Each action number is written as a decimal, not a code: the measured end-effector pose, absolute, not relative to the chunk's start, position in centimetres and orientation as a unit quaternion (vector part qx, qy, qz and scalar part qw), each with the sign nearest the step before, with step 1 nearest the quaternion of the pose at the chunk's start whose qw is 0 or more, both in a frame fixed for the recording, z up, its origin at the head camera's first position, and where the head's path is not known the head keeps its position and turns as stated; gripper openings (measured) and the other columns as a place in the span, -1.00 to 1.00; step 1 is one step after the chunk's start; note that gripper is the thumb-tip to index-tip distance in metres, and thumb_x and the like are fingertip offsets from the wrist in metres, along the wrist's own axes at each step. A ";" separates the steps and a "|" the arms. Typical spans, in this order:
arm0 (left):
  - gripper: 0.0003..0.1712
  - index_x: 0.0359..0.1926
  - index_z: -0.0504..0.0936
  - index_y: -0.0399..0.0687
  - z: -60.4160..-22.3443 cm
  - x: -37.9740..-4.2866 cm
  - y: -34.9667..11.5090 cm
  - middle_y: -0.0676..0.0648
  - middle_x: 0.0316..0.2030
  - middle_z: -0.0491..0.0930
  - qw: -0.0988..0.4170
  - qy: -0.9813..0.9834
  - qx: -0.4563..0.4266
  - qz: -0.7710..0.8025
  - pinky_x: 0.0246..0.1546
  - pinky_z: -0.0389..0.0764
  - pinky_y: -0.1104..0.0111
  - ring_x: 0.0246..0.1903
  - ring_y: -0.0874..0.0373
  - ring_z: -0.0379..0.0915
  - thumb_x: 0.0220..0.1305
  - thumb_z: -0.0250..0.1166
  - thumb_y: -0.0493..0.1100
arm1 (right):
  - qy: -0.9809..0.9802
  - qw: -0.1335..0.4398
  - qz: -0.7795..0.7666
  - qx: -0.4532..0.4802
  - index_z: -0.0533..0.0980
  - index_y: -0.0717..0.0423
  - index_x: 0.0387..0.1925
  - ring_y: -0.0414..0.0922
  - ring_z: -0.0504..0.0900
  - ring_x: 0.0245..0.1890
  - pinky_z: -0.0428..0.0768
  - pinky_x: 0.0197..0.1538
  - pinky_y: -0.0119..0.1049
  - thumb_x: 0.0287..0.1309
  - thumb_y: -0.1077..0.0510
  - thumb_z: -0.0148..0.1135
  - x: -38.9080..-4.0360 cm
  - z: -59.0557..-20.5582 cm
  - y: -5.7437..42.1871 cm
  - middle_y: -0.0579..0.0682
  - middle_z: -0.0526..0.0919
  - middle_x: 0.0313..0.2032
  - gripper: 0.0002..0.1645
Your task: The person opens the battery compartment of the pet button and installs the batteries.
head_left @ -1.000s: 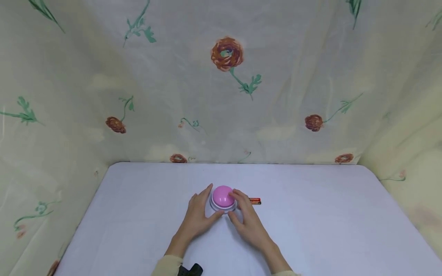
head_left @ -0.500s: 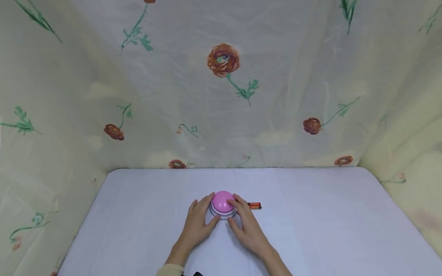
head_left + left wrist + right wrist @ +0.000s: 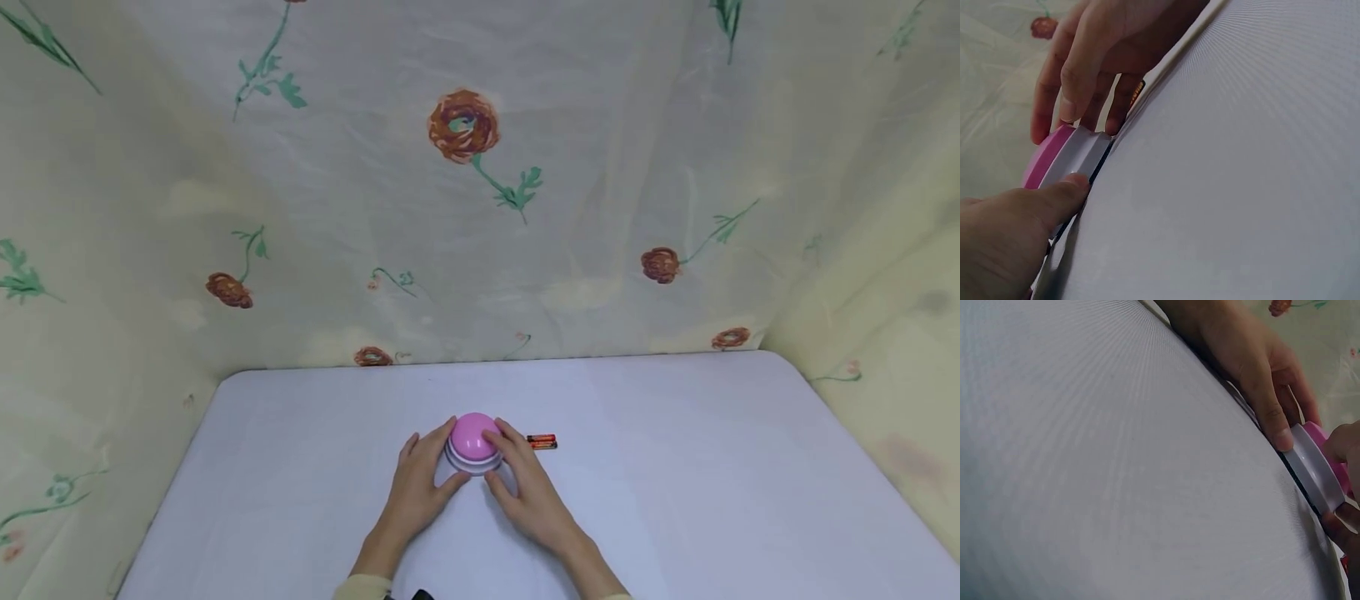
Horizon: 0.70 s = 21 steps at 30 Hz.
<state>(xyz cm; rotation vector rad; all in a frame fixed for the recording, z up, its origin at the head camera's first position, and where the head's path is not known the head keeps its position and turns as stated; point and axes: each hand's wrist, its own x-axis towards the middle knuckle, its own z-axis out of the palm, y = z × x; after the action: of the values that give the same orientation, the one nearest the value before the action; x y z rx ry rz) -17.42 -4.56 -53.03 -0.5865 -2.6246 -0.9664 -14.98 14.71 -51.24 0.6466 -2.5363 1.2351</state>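
A pink-domed push button (image 3: 471, 435) with a pale, ringed round base sits on the white table between both hands. My left hand (image 3: 415, 487) holds it from the left, its thumb at the front of the base and its fingers along the far left side. From the right, my right hand (image 3: 534, 493) curls round it, a fingertip on the pink dome and the thumb near the front of the base. In the left wrist view, the left thumb (image 3: 1063, 197) presses the side of the base (image 3: 1079, 156). The button's underside is hidden.
Two red-and-black batteries (image 3: 542, 442) lie side by side just right of the right hand's fingers. The white table (image 3: 712, 483) extends around the hands, and a flower-printed curtain (image 3: 570, 275) hangs along its back and sides.
The left fingers have closed in against the button's side. The right hand keeps its place on the button. The head view has shifted slightly, and the batteries show more fully.
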 end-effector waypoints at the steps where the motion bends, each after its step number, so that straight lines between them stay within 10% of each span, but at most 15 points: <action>1: -0.08 0.38 0.24 -0.01 -53.0 -17.4 -4.6 -0.07 0.26 0.42 0.139 -0.908 -0.202 -0.340 0.34 0.14 -0.07 0.25 0.01 0.34 0.02 0.44 -0.02 | -0.870 0.125 0.422 0.223 0.29 0.08 0.32 0.08 0.23 0.38 0.30 0.32 0.04 0.13 0.28 0.23 -15.0 -51.2 14.7 0.19 0.20 0.37 -0.30; 9: -0.16 0.41 0.19 0.17 -52.9 -17.4 -4.5 0.02 0.29 0.38 0.118 -0.879 -0.212 -0.410 0.25 0.37 0.10 0.24 0.08 0.32 0.14 0.29 0.16 | -0.864 0.159 0.417 0.235 0.22 -0.02 0.37 0.05 0.19 0.39 0.27 0.33 0.02 0.01 0.33 0.31 -15.1 -51.4 14.8 0.08 0.15 0.42 -0.13; 16: -0.24 0.38 0.23 0.20 -52.8 -17.5 -4.4 0.06 0.21 0.43 0.134 -0.864 -0.223 -0.431 0.19 0.42 0.14 0.17 0.15 0.32 0.19 0.26 0.15 | -0.857 0.189 0.415 0.241 0.23 0.01 0.36 0.00 0.22 0.36 0.12 0.40 -0.50 -0.01 0.41 0.26 -15.5 -51.5 15.0 0.11 0.24 0.36 -0.13; 21: -0.28 0.35 0.29 0.21 -52.8 -17.4 -4.4 0.06 0.12 0.47 0.139 -0.862 -0.219 -0.434 0.14 0.46 0.16 0.12 0.18 0.33 0.19 0.26 0.15 | -0.855 0.178 0.426 0.236 0.24 0.00 0.35 -0.03 0.23 0.34 0.15 0.37 -0.52 0.07 0.38 0.21 -15.3 -51.4 14.9 0.11 0.29 0.32 -0.21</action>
<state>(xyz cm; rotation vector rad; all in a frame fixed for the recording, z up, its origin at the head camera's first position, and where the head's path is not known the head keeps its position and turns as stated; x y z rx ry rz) -17.35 -4.44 -52.84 -0.6331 -2.4932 -1.2560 -15.32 14.91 -51.45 0.6670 -2.4202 1.2049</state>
